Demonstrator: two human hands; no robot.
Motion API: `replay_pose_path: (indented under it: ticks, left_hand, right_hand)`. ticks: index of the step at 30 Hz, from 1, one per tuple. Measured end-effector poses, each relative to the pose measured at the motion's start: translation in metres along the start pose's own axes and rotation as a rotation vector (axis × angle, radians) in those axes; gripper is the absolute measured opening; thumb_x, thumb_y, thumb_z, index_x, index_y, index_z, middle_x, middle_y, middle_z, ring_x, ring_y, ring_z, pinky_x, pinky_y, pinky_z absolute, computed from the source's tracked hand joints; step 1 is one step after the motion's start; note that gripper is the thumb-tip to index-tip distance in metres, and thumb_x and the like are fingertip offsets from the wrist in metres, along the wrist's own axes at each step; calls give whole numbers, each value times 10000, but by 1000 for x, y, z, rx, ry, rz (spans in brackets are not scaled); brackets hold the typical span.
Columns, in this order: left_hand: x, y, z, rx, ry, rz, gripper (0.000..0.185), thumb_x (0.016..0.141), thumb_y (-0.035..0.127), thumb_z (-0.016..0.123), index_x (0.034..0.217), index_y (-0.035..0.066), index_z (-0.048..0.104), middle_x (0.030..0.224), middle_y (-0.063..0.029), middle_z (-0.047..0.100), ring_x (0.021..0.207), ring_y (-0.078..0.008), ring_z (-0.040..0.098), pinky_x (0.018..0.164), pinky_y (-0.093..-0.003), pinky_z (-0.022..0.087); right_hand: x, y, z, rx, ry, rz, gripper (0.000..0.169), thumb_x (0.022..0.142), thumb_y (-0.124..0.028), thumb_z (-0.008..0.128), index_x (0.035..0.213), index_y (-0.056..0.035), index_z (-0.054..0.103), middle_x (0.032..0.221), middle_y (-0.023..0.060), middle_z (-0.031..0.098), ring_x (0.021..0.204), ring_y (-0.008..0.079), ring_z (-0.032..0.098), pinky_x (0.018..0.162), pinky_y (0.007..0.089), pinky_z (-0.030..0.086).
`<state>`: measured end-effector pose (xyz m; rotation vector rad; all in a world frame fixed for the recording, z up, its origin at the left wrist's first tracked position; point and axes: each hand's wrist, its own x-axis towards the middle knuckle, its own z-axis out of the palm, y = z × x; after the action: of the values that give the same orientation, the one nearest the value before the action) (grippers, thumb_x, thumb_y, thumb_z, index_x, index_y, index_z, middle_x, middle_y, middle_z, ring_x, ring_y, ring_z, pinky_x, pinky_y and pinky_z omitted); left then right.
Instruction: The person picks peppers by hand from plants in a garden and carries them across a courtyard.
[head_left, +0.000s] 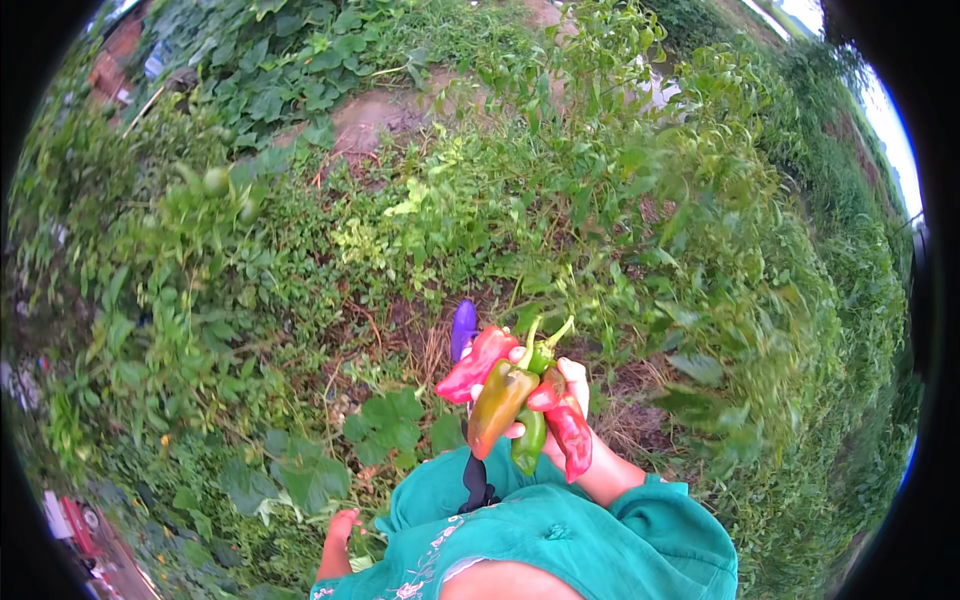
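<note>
My right hand (576, 381) is raised in front of my body, its fingers wrapped around a bunch of peppers. In the bunch are a pink-red pepper (474, 367), an orange-and-green pepper (501, 409), a green pepper (530, 441) and a glossy red pepper (574, 441). A smaller reddish pepper (546, 394) and a dark green pepper (541, 358) with a long stem sit among them. Behind the pink-red one rises a purple elongated object (464, 328), partly hidden. My left hand (344, 522) hangs low at my left side, near leaves; its fingers are too small to read.
Dense green plants surround me, with leafy bushes (735, 247) on the right and broad-leaved vines (315, 67) ahead. Bare soil (382, 112) shows between them. A round green fruit (216, 181) hangs at left. A black strap (475, 480) lies against my green clothing (555, 529). A red vehicle (75, 525) stands at lower left.
</note>
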<state>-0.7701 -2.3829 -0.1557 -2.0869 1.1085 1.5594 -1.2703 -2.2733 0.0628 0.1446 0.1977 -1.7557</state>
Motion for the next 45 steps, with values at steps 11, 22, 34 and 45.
replay_pose_path:
  ticks: [11,22,34,45]
  left_hand:
    - [108,286,-4,111,-117,154,233,777,248,580,821,19,572,715,-95,576,537,-184,529,522,-316,451]
    - [167,524,7,245,-81,378,148,754,138,587,790,-4,575,687,-83,556,553,-156,515,436,-307,469]
    - [241,757,-4,613,-75,515,150,716,111,598,745,-35,595,633,-126,601,566,-193,580,434,-329,440]
    - [368,951,-90,796,-249,518,139,716,81,560,677,-46,602,668,-102,614,564,-202,572,554,-376,473]
  right_hand:
    - [122,-119,5,70,209,-336,453,748,-501,422,1015,-144,502,941,228,546,684,338,558,460,332,442]
    - [165,-191,21,116,232,-623,455,753,-490,421,1027,-135,496,950,235,538,710,337,553,467,340,443]
    - [213,-188,33,256,289,-996,458,757,-478,421,1041,-126,490,959,242,529,737,336,547,474,349,443]
    - [416,-237,109,313,338,-1249,460,762,-468,421,1053,-117,485,968,248,521,763,334,541,481,357,444]
